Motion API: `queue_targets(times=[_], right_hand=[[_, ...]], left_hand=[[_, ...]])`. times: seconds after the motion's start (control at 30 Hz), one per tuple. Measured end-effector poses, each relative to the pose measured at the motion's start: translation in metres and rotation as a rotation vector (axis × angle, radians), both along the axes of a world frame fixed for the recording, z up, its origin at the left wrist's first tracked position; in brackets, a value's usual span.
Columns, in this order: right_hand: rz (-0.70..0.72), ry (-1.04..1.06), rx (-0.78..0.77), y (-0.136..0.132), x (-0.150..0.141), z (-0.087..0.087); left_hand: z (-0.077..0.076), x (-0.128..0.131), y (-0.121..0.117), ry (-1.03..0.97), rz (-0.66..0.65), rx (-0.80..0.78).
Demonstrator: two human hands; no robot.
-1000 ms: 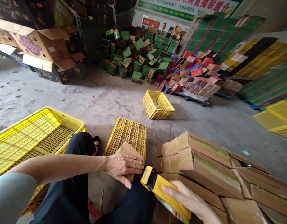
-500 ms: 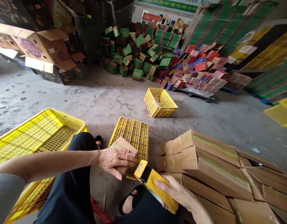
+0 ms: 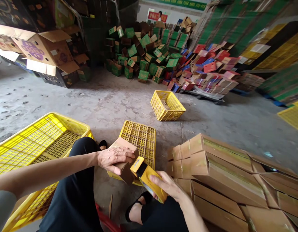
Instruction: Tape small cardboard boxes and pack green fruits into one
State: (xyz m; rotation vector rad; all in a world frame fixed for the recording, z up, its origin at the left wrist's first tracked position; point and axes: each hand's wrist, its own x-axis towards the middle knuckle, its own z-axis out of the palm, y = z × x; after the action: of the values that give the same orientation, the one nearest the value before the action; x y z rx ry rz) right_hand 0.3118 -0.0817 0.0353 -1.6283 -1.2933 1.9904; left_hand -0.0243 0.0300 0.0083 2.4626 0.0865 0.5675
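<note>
A small brown cardboard box rests, tilted, on an upturned yellow plastic crate. My left hand lies over its top with the fingers stretched out and the thumb spread toward me. In my right hand is a yellow tape dispenser, fingers wrapped round its body. The dispenser's front end, with a black part behind it, is at the box's right side; whether the two touch I cannot tell. Part of the box's top is covered by my left hand.
A large yellow crate stands at my left and a smaller yellow crate ahead. Stacked cardboard boxes lie close on the right. Green boxes and red boxes are heaped at the back.
The tape dispenser and my right hand have moved left, up to the box's right side. My left hand and the box have shifted slightly left, and more of the box's near side shows.
</note>
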Motion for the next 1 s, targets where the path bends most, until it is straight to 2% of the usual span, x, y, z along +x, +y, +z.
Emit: queue_targets(times=[0.2,0.37,0.53,0.6,0.7,0.77,0.83,1.0], right_hand=[[-0.021,0.084,0.016,0.017,-0.023,-0.011],[-0.005,0.128,0.033,0.031,-0.051,-0.02],[-0.006,0.115,0.057,0.044,-0.065,-0.025],[-0.002,0.112,0.045,0.046,-0.067,-0.028],[-0.004,0.115,0.025,0.046,-0.069,-0.033],[-0.022,0.118,0.021,0.045,-0.07,-0.035],[-0.038,0.118,0.02,0.043,-0.071,-0.036],[-0.033,0.138,0.022,0.037,-0.07,-0.032]], left_hand=[[0.007,-0.005,0.003,-0.034,0.202,-0.118],[0.005,-0.01,0.006,-0.086,0.437,-0.182],[-0.002,-0.013,0.008,-0.021,0.649,-0.179],[-0.007,-0.012,0.011,0.049,0.77,-0.204],[-0.008,-0.011,0.016,0.312,0.941,-0.329],[-0.004,-0.01,0.021,0.493,0.959,-0.434],[0.002,-0.009,0.026,0.579,0.934,-0.501],[0.009,-0.004,0.03,0.532,0.901,-0.512]])
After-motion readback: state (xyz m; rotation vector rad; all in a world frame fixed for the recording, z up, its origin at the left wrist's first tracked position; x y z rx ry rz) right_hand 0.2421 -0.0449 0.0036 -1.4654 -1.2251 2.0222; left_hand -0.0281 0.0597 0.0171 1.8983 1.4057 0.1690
